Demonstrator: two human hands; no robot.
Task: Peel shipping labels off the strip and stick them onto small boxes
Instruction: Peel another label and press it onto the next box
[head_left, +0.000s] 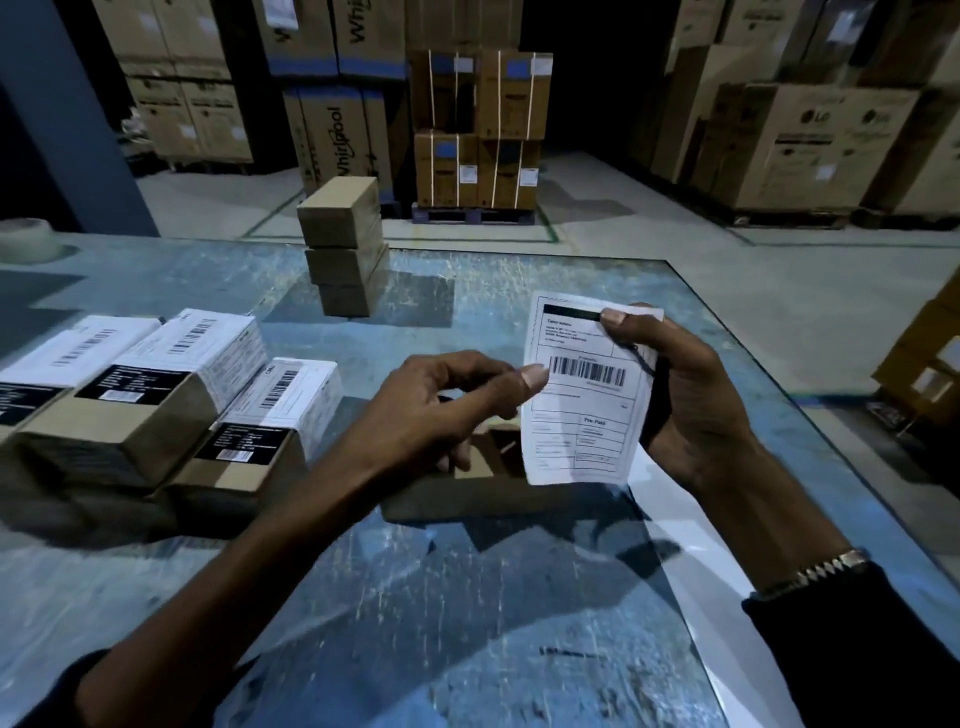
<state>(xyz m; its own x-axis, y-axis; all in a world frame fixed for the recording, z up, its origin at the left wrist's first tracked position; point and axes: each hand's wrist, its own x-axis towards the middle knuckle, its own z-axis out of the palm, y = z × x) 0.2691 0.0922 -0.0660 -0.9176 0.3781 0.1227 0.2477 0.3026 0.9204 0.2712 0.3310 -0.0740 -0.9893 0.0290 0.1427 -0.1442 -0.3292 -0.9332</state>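
Observation:
A white shipping label (582, 415) with a barcode stands upright above the table, held in both hands. My right hand (691, 395) grips its right edge, thumb pressed on the top corner. My left hand (457, 400) pinches its left edge beside the barcode. A small brown box (493, 457) lies on the table right under my hands, mostly hidden by them. At the left lie three small boxes (156, 395) with white labels stuck on top. A stack of three plain brown boxes (345, 244) stands at the back of the table.
The scratched blue table (415, 597) reaches to a far edge and a right edge. A roll of tape (28, 239) sits at the far left. Beyond the table are a concrete floor and stacks of large cartons (478, 130) on pallets.

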